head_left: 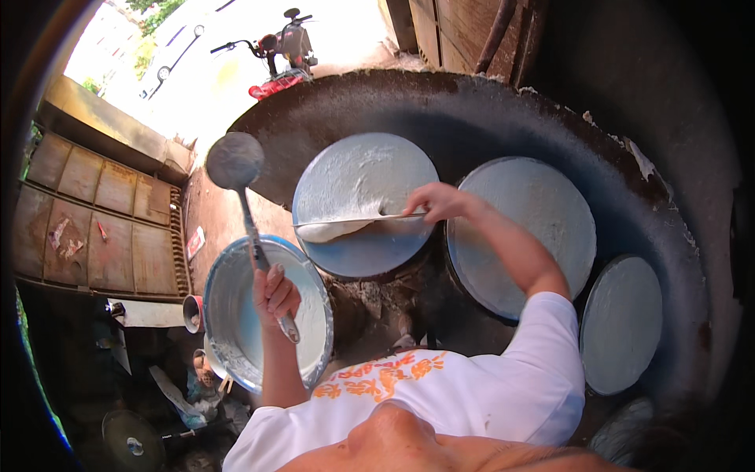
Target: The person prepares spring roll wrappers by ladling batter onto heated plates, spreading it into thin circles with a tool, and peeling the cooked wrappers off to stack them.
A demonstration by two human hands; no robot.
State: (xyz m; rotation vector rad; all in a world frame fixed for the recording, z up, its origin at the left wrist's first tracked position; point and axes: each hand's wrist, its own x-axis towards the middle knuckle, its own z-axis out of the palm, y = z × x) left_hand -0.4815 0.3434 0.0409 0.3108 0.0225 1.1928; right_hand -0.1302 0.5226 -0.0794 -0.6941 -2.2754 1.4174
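Observation:
My left hand (277,293) is closed round the handle of a long metal ladle (235,160). The ladle's round bowl points up and away, above a wide basin (230,311) coated inside with pale batter. In my right hand (440,201), a thin straight scraper (397,217) is gripped at its right end. It lies across a round griddle (370,256), with a mound of pale batter (336,231) along its near left edge. Beyond the scraper a whitish layer of batter covers the griddle; nearer me the bluish surface shows more bare.
Two more round griddles (523,232) (623,324) with pale surfaces stand to the right, the second further round. A large dark curved rim (503,94) encloses them. Behind is a parked scooter (287,47). Rusty panels (110,216) and clutter lie at left.

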